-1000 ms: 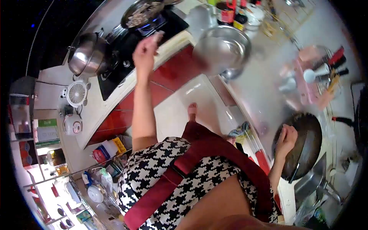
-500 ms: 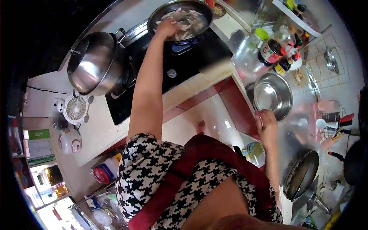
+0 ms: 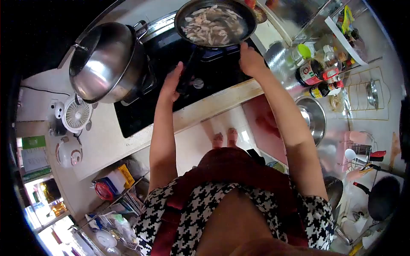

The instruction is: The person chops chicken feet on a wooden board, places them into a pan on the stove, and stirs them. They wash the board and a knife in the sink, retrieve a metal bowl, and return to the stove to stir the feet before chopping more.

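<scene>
A dark frying pan point(image 3: 177, 26) sits on the far burner of the black gas stove, holding pale strips of meat point(image 3: 209, 29) in cloudy liquid. Its black handle point(image 3: 186, 74) points back toward me. My left hand point(image 3: 171, 82) is beside that handle on its left side, thumb raised and fingers apart. At the pan's near right rim is my right hand point(image 3: 253, 62), fingers closed together. A dark, slender shape point(image 3: 228, 26) lies across the meat and slants toward this hand; I cannot tell whether the fingers hold it.
A large lidded steel pot point(image 3: 104, 64) occupies the stove's left side. Sauce bottles point(image 3: 311, 71) and a steel bowl point(image 3: 316, 117) are on the right counter. A small white fan point(image 3: 77, 114) is at the left, and a black pan point(image 3: 383, 197) at the far right.
My left hand has left the meat and come down beside the pan handle. My right hand has left the steel bowl and reached the pan's rim. My view has shifted toward the stove.
</scene>
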`<state>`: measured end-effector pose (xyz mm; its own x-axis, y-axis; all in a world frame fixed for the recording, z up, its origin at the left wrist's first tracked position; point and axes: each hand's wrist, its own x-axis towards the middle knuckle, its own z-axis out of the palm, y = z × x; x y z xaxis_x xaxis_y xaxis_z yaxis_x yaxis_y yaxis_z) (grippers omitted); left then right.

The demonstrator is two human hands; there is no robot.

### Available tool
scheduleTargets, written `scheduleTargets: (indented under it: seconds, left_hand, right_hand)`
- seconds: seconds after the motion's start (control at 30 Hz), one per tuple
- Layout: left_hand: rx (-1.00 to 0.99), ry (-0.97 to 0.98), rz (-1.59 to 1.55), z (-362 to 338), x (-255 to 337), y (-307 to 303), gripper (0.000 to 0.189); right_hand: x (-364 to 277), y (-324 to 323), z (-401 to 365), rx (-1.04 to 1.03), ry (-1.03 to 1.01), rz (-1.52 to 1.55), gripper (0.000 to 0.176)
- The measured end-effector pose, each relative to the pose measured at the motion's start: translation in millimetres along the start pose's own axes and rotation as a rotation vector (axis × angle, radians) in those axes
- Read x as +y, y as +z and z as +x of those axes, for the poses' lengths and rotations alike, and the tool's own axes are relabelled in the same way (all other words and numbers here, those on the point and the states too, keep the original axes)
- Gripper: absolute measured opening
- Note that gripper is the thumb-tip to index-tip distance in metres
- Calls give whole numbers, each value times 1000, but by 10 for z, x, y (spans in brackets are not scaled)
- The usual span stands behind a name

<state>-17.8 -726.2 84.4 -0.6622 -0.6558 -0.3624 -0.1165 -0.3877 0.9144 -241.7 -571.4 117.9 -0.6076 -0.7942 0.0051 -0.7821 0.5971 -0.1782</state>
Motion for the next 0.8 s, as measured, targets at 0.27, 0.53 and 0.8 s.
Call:
scheduleTargets:
  seconds: [0.27, 0.53, 0.8]
  left_hand:
    - [-386, -298, -707, -131, -127, 333, 35]
    - [-354, -189, -783, -293, -343, 949, 24]
    - [-396, -246, -833, -258, -395, 886, 35]
  right_hand:
    - [361, -1072, -421, -124, -331, -298, 23]
    - [818, -544, 23, 57, -336, -319, 22]
    - [635, -907, 284, 82, -291, -125, 26]
